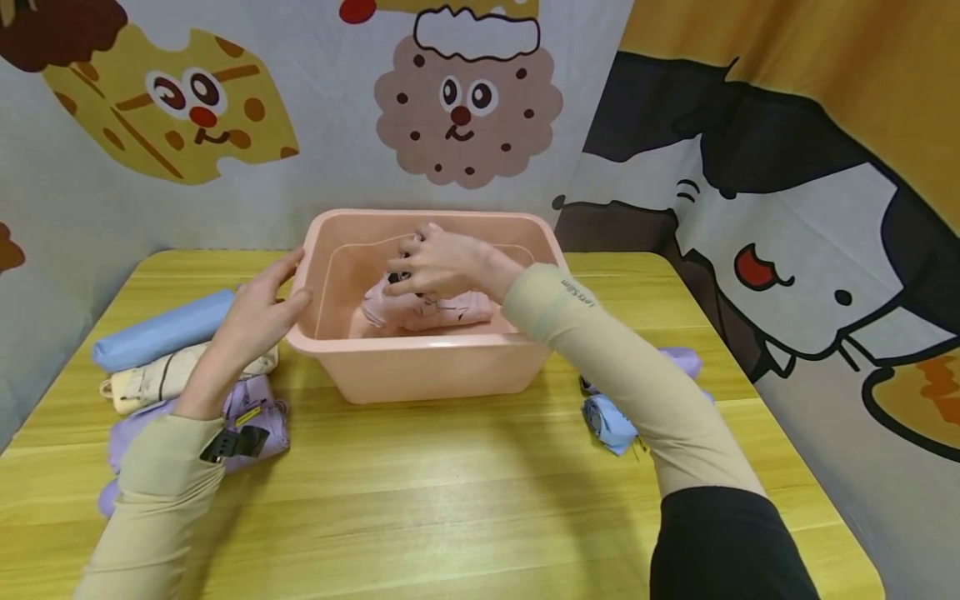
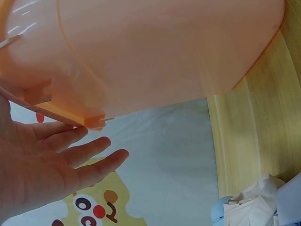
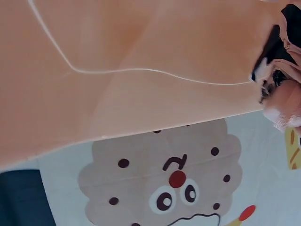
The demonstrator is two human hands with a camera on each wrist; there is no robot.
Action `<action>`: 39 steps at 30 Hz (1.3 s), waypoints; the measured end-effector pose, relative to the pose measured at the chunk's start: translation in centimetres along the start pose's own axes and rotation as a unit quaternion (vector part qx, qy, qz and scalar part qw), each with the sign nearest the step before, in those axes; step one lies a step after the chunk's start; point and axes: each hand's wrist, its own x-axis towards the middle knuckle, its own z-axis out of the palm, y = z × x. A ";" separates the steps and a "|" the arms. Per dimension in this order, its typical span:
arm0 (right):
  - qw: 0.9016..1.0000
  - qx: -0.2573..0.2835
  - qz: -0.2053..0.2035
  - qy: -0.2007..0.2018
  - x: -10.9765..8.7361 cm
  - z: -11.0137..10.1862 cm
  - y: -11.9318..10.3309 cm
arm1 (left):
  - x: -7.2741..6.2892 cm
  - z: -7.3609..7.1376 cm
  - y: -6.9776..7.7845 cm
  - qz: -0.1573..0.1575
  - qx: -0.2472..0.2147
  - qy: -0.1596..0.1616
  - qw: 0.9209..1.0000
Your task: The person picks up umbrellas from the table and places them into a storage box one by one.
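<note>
A pink plastic tub (image 1: 435, 367) stands at the back of the table. My left hand (image 1: 258, 308) rests against its left rim; in the left wrist view the fingers (image 2: 96, 150) are mostly straight, spread just outside that rim. Inside the tub, my right hand (image 1: 442, 265) grips a pink bundle with black parts, which looks like a folded umbrella (image 1: 397, 307). Pink printed fabric lies below the palm, and the hand covers much of it. At the right edge of the right wrist view, black and pink fabric (image 3: 277, 54) shows beside the fingertips.
Left of the tub lie a blue roll (image 1: 165, 329), a cream roll (image 1: 150, 379) with a dark strap, and purple bundles (image 1: 258, 417). Small blue (image 1: 611, 423) and purple (image 1: 682, 360) bundles lie at the right, partly behind my right sleeve. A cartoon-printed curtain (image 1: 322, 167) hangs behind.
</note>
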 end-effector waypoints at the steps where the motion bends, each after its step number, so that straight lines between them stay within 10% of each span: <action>1: 1.000 -0.005 0.003 -0.014 0.1 0.0 -0.1 | 0.0 0.0 0.0 0.000 0.000 0.000 1.000; 8: 0.992 -0.020 0.043 -0.121 0.3 -0.3 -0.4 | 0.0 0.0 -0.1 -0.001 -0.002 0.000 1.000; 18: 0.972 0.100 0.164 -0.132 -3.4 -3.2 0.7 | 0.1 0.2 -0.4 0.014 -0.025 0.007 1.000; 30: 0.906 0.259 0.332 -0.050 -13.3 -2.8 0.2 | 0.1 0.3 -0.5 0.012 -0.033 0.009 0.999; 39: 0.830 0.334 0.447 0.000 -20.9 1.8 -2.8 | 0.1 0.3 -0.5 0.005 -0.038 0.001 0.999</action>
